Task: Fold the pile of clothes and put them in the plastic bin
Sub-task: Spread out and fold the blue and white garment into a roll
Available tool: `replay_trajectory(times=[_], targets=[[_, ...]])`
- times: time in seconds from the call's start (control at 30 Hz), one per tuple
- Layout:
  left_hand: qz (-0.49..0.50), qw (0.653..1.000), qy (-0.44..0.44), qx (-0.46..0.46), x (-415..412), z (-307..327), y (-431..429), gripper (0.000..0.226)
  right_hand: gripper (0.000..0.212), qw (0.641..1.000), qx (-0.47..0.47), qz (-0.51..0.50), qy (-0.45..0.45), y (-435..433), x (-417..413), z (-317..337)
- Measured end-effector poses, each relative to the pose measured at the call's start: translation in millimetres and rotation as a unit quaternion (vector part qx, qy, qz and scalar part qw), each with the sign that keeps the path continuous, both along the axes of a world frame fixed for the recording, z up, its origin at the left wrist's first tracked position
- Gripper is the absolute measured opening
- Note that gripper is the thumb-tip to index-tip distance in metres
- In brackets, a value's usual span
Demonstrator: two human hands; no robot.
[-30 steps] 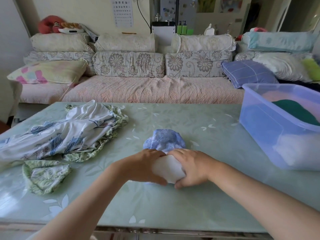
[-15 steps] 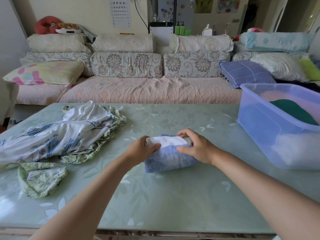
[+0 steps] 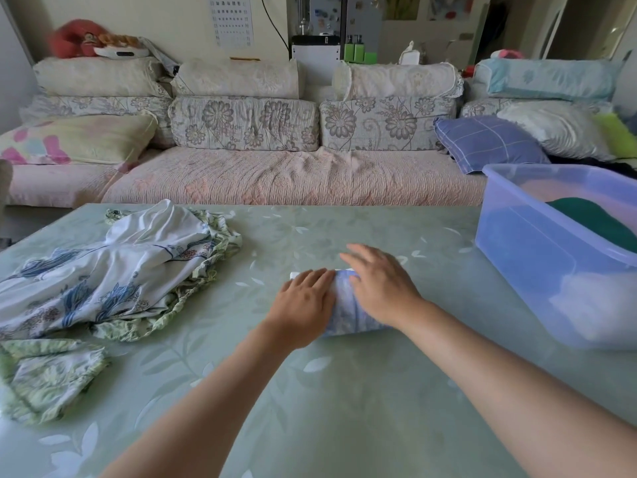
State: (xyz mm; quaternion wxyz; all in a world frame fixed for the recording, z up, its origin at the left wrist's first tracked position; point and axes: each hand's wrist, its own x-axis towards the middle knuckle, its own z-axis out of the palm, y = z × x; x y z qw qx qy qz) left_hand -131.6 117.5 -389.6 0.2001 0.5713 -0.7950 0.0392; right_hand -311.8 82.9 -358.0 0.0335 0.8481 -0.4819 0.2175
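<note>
A small blue and white garment [image 3: 348, 310] lies folded into a compact bundle at the middle of the green table [image 3: 344, 408]. My left hand [image 3: 303, 305] lies flat on its left part and my right hand [image 3: 379, 284] lies flat on its right part, fingers straight, both pressing down. A translucent blue plastic bin [image 3: 527, 267] stands at the table's right side, with a dark green garment [image 3: 599, 222] and white cloth inside. Unfolded white and blue floral clothes [image 3: 113, 270] lie at the left, and a green floral piece [image 3: 48, 377] at the near left.
A sofa [image 3: 293, 177] with floral cushions runs along the far side of the table. A purple pillow [image 3: 489, 143] lies behind the bin. The table's front edge is just below my forearms.
The bundle has been folded over away from me. Both hands went from gripping its ends to lying flat on top of it.
</note>
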Motion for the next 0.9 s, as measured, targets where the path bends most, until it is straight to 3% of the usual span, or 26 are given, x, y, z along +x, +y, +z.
replay_trajectory(times=[0.07, 0.17, 0.33, 0.43, 0.5, 0.57, 0.63, 0.67, 0.73, 0.8, 0.9], targets=[[-0.006, 0.999, 0.002, 0.031, 5.2, -9.1, -4.2, 0.082, 0.054, 0.995, 0.075, 0.035, 0.046, 0.8, 6.6, -8.9], [-0.009, 0.993, 0.034, 0.111, 9.6, -14.8, -6.6, 0.091, 0.063, 0.982, 0.173, 0.009, 0.069, 2.6, 5.1, -28.0], [0.035, 0.959, 0.158, 0.231, 15.0, -7.3, -7.8, 0.063, 0.067, 0.977, 0.203, -0.006, 0.059, 0.1, 4.8, -36.3], [0.094, 0.961, 0.072, 0.25, 17.5, -4.3, -10.7, 0.066, 0.068, 0.975, 0.206, -0.013, 0.08, 2.2, 3.7, -36.9], [0.123, 0.971, -0.02, 0.204, 15.7, 4.1, -11.0, 0.068, 0.07, 0.981, 0.158, -0.014, 0.112, 5.5, 1.2, -36.0], [0.093, 0.987, -0.109, 0.078, 9.9, 13.7, -7.9, 0.066, 0.076, 0.99, 0.068, 0.011, 0.122, 8.5, -0.3, -35.7], [0.003, 0.994, -0.107, 0.009, 6.1, 15.5, -6.0, 0.061, 0.081, 0.991, 0.031, 0.042, 0.119, 9.2, -0.8, -35.9], [-0.023, 0.996, -0.082, 0.028, 6.9, 13.8, -5.3, 0.06, 0.083, 0.991, 0.029, 0.047, 0.12, 8.4, -1.7, -36.7], [-0.03, 0.991, -0.026, 0.126, 14.7, 7.4, -4.7, 0.073, 0.086, 0.992, 0.035, 0.053, 0.113, 8.1, -4.6, -34.8], [-0.029, 0.979, 0.008, 0.202, 26.3, 5.6, -5.9, 0.104, 0.091, 0.987, 0.088, 0.06, 0.123, 8.7, -9.7, -29.0], [-0.035, 0.965, 0.035, 0.257, 31.2, 10.8, -7.0, 0.13, 0.105, 0.971, 0.155, 0.072, 0.165, 9.3, -14.2, -19.0]])
